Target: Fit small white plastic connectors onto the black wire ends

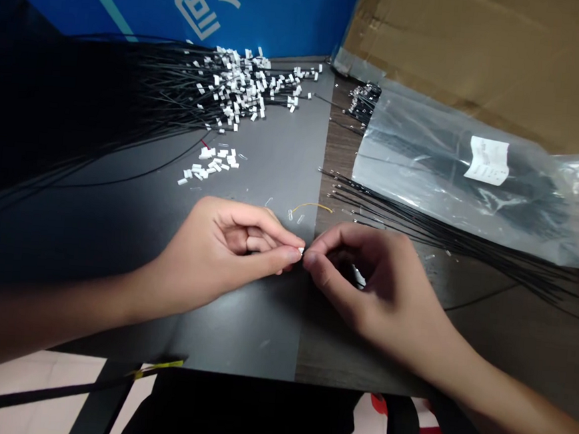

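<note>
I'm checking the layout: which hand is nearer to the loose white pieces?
Left. The left hand is just below the loose white pieces in the picture; the right hand is farther off, to their lower right.

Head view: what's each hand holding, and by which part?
Left hand: a small white block-like plastic connector, pinched between the fingers, only a bit exposed at their tips. Right hand: fingers pinched together, contents hidden; can't tell.

Plast.-looking connector in L hand; glossy plast. bag beyond R hand, matt cardbd farther; woodgrain tbl under R hand.
</note>
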Demonstrator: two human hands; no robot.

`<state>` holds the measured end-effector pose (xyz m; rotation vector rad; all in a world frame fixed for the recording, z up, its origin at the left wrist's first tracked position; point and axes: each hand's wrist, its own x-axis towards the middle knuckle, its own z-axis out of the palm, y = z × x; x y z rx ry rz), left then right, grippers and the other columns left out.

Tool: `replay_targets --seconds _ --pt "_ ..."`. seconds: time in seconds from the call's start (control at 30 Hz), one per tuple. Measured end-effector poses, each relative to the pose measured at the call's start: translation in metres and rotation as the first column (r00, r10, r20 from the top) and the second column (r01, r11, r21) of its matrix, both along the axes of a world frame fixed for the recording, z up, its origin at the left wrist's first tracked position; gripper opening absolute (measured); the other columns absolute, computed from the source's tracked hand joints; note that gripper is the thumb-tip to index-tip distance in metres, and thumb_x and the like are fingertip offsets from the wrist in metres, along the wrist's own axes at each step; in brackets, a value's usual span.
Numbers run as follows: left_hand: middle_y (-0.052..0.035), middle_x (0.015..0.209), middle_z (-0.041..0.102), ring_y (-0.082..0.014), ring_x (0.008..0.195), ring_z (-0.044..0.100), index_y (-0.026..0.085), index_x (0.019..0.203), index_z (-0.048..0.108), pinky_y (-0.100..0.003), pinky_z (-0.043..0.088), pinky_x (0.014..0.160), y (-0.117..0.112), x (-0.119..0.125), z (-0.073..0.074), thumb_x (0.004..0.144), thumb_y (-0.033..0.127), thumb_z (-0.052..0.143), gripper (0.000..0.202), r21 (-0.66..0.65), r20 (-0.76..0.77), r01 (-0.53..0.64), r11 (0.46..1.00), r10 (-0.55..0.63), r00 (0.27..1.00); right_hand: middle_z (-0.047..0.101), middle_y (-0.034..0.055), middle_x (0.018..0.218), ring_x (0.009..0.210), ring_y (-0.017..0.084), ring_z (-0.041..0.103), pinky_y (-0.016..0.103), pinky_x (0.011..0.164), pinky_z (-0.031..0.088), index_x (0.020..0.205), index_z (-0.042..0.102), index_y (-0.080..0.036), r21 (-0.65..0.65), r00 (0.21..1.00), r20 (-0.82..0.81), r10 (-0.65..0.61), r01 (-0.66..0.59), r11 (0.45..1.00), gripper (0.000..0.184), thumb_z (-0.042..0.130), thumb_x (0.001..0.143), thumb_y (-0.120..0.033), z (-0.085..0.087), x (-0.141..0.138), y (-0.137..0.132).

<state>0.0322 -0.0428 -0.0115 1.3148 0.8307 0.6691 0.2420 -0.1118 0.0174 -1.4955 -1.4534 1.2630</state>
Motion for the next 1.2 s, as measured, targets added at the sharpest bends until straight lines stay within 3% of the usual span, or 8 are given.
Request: replay_targets --seconds 0.3,0.57,0.93,1.2 --pt "-0.0019 0.075 0.082 -0.0108 0.065 0.073 0.021 0.084 0.09 -0.014 0.062 0.063 -0.0004 0.0024 0.003 0.076 0.008 0.09 0.015 -0.023 0.02 -0.001 1.0 0.002 1.0 0.074 -0.001 0.071 0.063 0.011 0.062 0.022 0.057 0.045 0.079 0.074 -0.017 -0.093 0.981 -0.19 -0.023 0.006 0.996 0.011 0.082 0.087 -0.015 -0.0023 -0.0009 0.0044" --pt "-0.0051 0.072 0.08 -0.0128 0.061 0.069 0.018 0.083 0.088 -0.018 0.058 0.056 -0.0014 0.0024 0.0035 0.077 0.016 0.092 0.007 -0.003 -0.028 -0.005 1.0 0.005 1.0 0.07 -0.0011 0.071 0.065 0.012 0.058 0.024 0.057 0.043 0.081 0.076 -0.017 -0.101 0.983 -0.181 -0.003 -0.015 0.995 0.01 0.083 0.088 -0.017 -0.0027 0.0001 0.0028" --pt "-0.0028 0.073 0.083 -0.012 0.062 0.074 0.02 0.081 0.086 -0.015 0.062 0.061 -0.0021 0.0041 0.0026 0.077 0.01 0.09 0.011 -0.1 0.046 0.012 0.995 -0.008 0.999 0.076 0.0006 0.076 0.067 0.013 0.063 0.023 0.059 0.046 0.082 0.076 -0.018 -0.099 0.981 -0.193 -0.012 -0.008 0.995 0.011 0.084 0.09 -0.018 -0.0023 -0.001 0.0034" --pt "-0.0015 0.069 0.08 -0.0123 0.061 0.074 0.019 0.083 0.087 -0.016 0.064 0.063 -0.0022 0.0075 0.0068 0.079 0.011 0.089 0.009 -0.086 0.021 -0.01 0.996 0.012 1.0 0.077 0.0002 0.075 0.067 0.013 0.064 0.023 0.06 0.046 0.081 0.077 -0.017 -0.082 0.981 -0.195 -0.005 -0.012 0.997 0.011 0.084 0.09 -0.016 -0.0022 -0.0019 0.0032"
